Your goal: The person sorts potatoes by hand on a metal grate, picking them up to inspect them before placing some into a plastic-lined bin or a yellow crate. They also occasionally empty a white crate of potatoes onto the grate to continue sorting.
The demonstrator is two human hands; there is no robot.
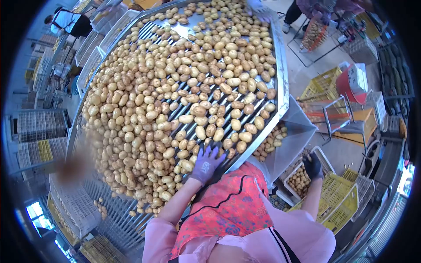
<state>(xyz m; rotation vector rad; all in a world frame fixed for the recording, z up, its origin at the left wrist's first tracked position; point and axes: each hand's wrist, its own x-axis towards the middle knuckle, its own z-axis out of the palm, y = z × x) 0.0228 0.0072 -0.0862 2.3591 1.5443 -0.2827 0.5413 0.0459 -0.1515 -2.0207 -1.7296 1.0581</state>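
Note:
A broad heap of potatoes (131,118) covers most of the slatted metal sorting table (284,83) in front of me. My left hand (206,165), in a purple glove, rests at the table's near edge with fingers spread, touching or just beside the closest potatoes. Off to the right, my right hand (312,166) in a dark glove hangs over a white crate (322,157) partly filled with small potatoes (299,180). Its fingers look apart, and I see nothing held in them.
Beside the table's right edge hangs a grey sheet chute (291,131) with potatoes. Yellow crates (335,199) stand right of me; a red bucket (351,83) is farther back. A co-worker's gloved hand (258,11) reaches the far end. Stacked crates (41,125) line the left.

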